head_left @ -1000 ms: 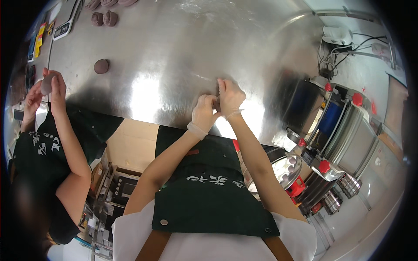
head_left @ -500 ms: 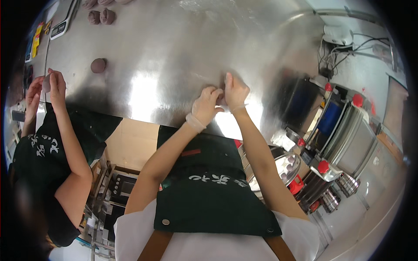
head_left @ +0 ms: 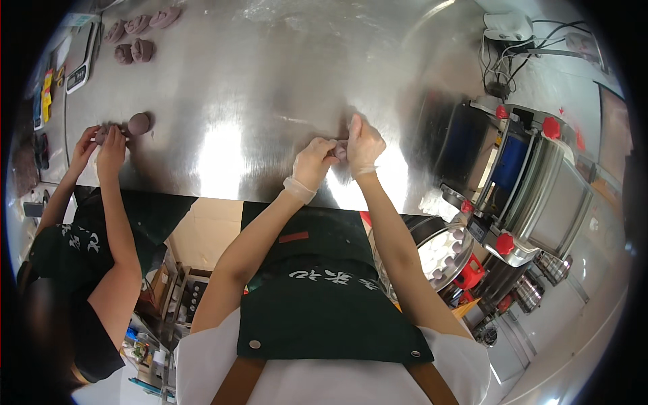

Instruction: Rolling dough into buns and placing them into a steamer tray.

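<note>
My left hand (head_left: 314,164), in a clear glove, pinches a small piece of purple dough (head_left: 341,150) just above the steel table (head_left: 283,74). Against the other side of that dough is my right hand (head_left: 365,146), also gloved, its fingers curled inward and its thumb pointing up. Part of the dough is hidden behind my fingers. At the left, a co-worker's hands (head_left: 102,147) hold another purple dough piece (head_left: 101,135) low over the table. Beside them rests a round purple dough ball (head_left: 139,123).
Several shaped purple dough pieces (head_left: 140,50) lie at the far left, near a kitchen scale (head_left: 79,71). On my right stands a machine with red knobs (head_left: 523,169). Below the table's edge, a round tray (head_left: 466,260) holds white and purple dough pieces.
The co-worker's hands have moved right and down to the table, beside the dough ball. My hands stay together, and more of the dough between them shows. My view has shifted slightly.
</note>
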A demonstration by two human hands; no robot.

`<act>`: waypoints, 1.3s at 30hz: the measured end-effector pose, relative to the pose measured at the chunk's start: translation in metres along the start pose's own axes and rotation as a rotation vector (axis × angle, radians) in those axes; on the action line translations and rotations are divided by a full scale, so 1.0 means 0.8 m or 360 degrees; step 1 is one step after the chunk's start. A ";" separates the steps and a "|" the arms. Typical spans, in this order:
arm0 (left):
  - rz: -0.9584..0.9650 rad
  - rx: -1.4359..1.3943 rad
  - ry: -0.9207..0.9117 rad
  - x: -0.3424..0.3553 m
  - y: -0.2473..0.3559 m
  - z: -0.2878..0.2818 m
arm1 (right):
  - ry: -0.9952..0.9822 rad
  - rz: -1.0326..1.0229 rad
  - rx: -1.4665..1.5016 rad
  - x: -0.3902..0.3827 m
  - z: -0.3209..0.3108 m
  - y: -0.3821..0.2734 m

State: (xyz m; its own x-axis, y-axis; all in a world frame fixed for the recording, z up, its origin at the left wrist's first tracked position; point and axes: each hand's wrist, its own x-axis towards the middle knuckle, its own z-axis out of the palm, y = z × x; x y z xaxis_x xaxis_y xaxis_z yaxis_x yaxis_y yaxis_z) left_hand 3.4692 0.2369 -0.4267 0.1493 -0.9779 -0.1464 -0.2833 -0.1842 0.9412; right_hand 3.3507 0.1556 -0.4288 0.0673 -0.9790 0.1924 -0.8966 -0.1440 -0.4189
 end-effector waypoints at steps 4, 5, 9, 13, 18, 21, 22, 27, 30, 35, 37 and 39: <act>0.0193 0.0232 -0.0105 -0.002 0.008 0.006 | 0.0084 0.0183 0.0057 -0.022 -0.004 0.001; 0.0200 0.0224 -0.0088 -0.001 0.010 0.007 | 0.0099 0.0203 0.0030 -0.021 -0.004 0.003; 0.0136 0.0228 0.0047 0.002 0.015 0.012 | 0.0249 0.0066 0.0081 -0.015 -0.004 0.011; 0.0090 0.0205 -0.0014 -0.003 0.018 0.014 | 0.0088 0.0212 -0.0100 -0.022 -0.011 0.010; 0.0383 0.0299 -0.0110 -0.006 0.020 0.015 | 0.0324 0.0246 -0.0041 -0.038 -0.012 0.007; 0.0232 0.0197 -0.0146 -0.001 0.019 0.016 | 0.0496 0.0151 -0.0016 -0.037 -0.006 0.016; 0.0075 0.0094 -0.0090 -0.001 0.019 0.016 | 0.0483 0.0142 -0.0065 -0.040 -0.006 0.018; 0.0555 0.0512 -0.0324 -0.009 0.019 0.012 | 0.0271 0.0467 0.0031 -0.067 -0.010 0.020; 0.0663 0.0478 -0.0394 -0.009 0.018 0.010 | 0.0436 0.0372 -0.0052 -0.071 -0.010 0.023; 0.0281 0.0307 -0.0464 0.002 0.018 0.010 | 0.0445 0.0365 -0.0205 -0.070 -0.012 0.026; 0.0494 0.0409 -0.0568 -0.002 0.020 0.008 | 0.0258 0.0689 0.0055 -0.082 -0.017 0.020; 0.0629 0.0445 -0.0581 -0.012 0.022 0.003 | 0.0332 0.0670 0.0017 -0.093 -0.018 0.014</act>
State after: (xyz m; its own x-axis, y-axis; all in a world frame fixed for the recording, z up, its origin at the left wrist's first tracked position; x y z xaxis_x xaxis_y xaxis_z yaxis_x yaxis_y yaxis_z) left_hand 3.4603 0.2429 -0.4098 -0.3389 -0.9391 0.0565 -0.4964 0.2295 0.8372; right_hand 3.3294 0.2291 -0.4349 -0.3919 -0.9027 0.1774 -0.8222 0.2571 -0.5078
